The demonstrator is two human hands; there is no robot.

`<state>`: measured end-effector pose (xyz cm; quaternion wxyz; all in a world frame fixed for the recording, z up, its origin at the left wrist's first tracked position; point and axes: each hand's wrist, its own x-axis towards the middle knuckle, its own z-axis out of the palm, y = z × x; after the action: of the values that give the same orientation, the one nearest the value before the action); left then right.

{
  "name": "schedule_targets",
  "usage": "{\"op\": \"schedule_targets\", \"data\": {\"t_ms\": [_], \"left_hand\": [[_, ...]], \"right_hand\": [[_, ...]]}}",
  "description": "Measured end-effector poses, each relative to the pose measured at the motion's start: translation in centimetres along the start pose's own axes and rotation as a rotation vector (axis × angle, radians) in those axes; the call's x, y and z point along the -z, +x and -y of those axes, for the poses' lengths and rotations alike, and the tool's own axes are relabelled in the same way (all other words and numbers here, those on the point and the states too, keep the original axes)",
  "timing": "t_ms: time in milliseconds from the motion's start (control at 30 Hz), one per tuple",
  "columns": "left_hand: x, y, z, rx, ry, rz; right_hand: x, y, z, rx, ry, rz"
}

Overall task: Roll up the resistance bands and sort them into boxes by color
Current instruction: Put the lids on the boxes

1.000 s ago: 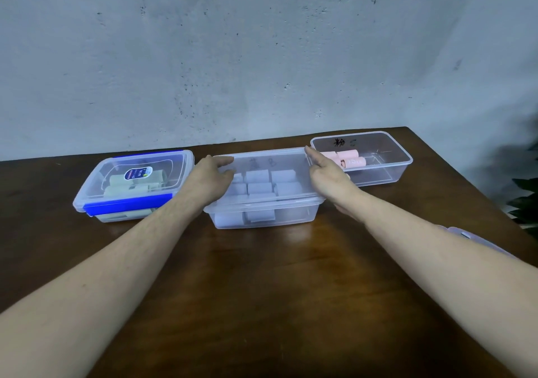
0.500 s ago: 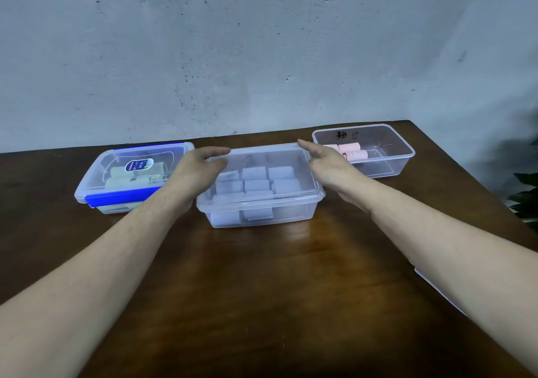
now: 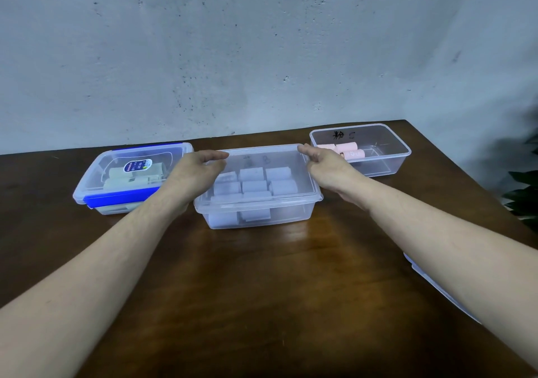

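Note:
Three clear boxes stand in a row on the brown table. The middle box (image 3: 291, 217) has a clear lid on it and holds several pale lilac rolled bands (image 3: 253, 186). My left hand (image 3: 198, 173) sits at the lid's left edge and my right hand (image 3: 326, 165) at its right far corner. The fingers of both are relaxed and grip nothing. The left box (image 3: 116, 200) has a blue-clipped lid and holds pale green rolls (image 3: 131, 178). The right box (image 3: 398, 159) has no lid and holds pink rolls (image 3: 348, 150).
A loose clear lid (image 3: 436, 287) lies at the table's right edge, partly hidden by my right forearm. Dark plant leaves (image 3: 524, 197) show past the table's right side. A grey wall rises behind the boxes.
Both hands lay pressed on the middle box's lid edges; now their fingers have eased and lifted at its sides. The boxes have stayed in place.

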<state>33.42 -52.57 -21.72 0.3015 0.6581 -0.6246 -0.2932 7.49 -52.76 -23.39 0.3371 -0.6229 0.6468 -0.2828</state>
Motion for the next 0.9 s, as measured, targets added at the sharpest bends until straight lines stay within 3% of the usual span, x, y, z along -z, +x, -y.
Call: {"op": "schedule_targets", "data": {"t_ms": [267,633,900], "left_hand": [[-1.2,0.5,0.1,-0.038,0.387,0.069],[-1.9,1.2,2.6,0.008,0.289,-0.068],[-2.5,1.5,3.0,-0.013,0.376,0.090]], "right_hand": [[-0.3,0.7,0.1,0.057,-0.307,0.009],[-0.8,1.6,0.5,0.121,-0.460,-0.027],[-1.1,1.0,1.7,0.106,-0.894,0.021]]}}
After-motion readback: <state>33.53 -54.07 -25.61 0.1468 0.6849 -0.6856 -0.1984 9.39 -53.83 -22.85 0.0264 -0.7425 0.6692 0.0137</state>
